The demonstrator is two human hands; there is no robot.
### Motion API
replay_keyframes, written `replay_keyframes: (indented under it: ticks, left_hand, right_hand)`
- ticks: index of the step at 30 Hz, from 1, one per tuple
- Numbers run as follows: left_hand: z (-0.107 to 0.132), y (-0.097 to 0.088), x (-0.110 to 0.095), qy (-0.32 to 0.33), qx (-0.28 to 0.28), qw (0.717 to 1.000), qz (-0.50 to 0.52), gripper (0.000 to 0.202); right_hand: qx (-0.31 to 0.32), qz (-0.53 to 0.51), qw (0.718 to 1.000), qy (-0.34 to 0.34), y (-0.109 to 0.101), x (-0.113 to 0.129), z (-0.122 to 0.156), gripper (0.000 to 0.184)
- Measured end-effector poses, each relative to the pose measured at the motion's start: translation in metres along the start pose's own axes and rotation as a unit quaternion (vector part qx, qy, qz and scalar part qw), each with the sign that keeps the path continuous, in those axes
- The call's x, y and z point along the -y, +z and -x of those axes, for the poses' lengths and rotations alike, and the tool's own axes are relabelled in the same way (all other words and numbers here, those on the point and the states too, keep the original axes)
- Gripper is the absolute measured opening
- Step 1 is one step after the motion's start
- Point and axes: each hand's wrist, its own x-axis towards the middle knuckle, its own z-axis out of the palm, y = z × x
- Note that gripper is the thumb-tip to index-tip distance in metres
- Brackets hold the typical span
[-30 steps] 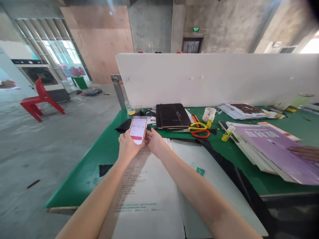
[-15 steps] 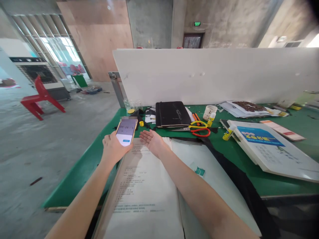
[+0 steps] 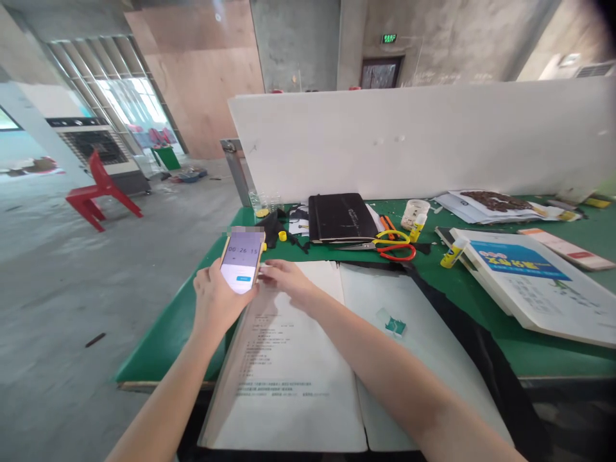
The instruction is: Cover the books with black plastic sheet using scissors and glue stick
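A lit phone [image 3: 243, 260] with a stopwatch-like display is held upright and tilted in my left hand [image 3: 216, 295], fingers wrapped around its lower left side. My right hand [image 3: 290, 282] hovers over the left page, fingers stretched out and a little bent. Its fingertips are at the phone's right edge; whether they touch it I cannot tell. Beneath both hands lies a large open book [image 3: 298, 417], with printed text on the left page. The right page carries a torn green scrap [image 3: 395, 326] and is partly covered by my right forearm.
Behind the book are a black notebook [image 3: 341, 217], scissors [image 3: 392, 244], a clear cup [image 3: 414, 212] and glue sticks [image 3: 453, 253]. A black cloth strip [image 3: 462, 321] runs along the book's right side. Further right lies a white board-like book [image 3: 534, 276]. A white panel [image 3: 409, 141] stands behind the green table [image 3: 154, 359].
My right hand has turned from palm up and flat to fingers pointing at the phone's right edge. The displayed time has advanced. The whole view has shifted slightly.
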Motion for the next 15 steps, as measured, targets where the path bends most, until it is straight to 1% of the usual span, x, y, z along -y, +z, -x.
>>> replay_keyframes:
  ticks: [2,3,4,6,8,11,13,15]
  left_hand:
    - [-0.002,-0.004,-0.018,0.019,-0.002,1.000,0.020,0.083]
    - [-0.003,-0.004,-0.026,0.027,0.001,0.999,0.029,0.086]
    - [-0.004,-0.004,-0.032,0.032,0.004,0.999,0.037,0.088]
    - [-0.005,-0.002,-0.043,0.035,0.004,0.998,0.055,0.090]
    - [-0.006,0.002,-0.048,0.029,0.001,0.997,0.072,0.091]
    - [-0.008,0.007,-0.052,0.019,0.007,0.995,0.095,0.092]
    - [-0.011,0.011,-0.054,0.003,0.029,0.993,0.114,0.092]
    - [-0.015,0.018,-0.058,-0.028,0.060,0.988,0.140,0.094]
  right_hand:
    - [0.064,0.029,0.997,-0.028,0.004,-0.002,0.005,0.031]
    - [0.074,0.031,0.996,-0.050,0.004,-0.002,0.006,0.032]
    - [0.070,0.028,0.995,-0.070,0.004,-0.003,0.006,0.032]
    - [0.037,0.023,0.995,-0.086,0.002,-0.003,0.004,0.029]
    - [0.005,0.023,0.997,-0.073,0.000,-0.003,0.001,0.025]
    - [-0.016,-0.007,0.999,-0.044,-0.001,-0.002,-0.003,0.023]
    - [-0.028,-0.054,0.998,-0.034,-0.002,-0.001,-0.006,0.022]
    - [-0.048,-0.101,0.993,-0.036,-0.004,-0.001,-0.010,0.022]
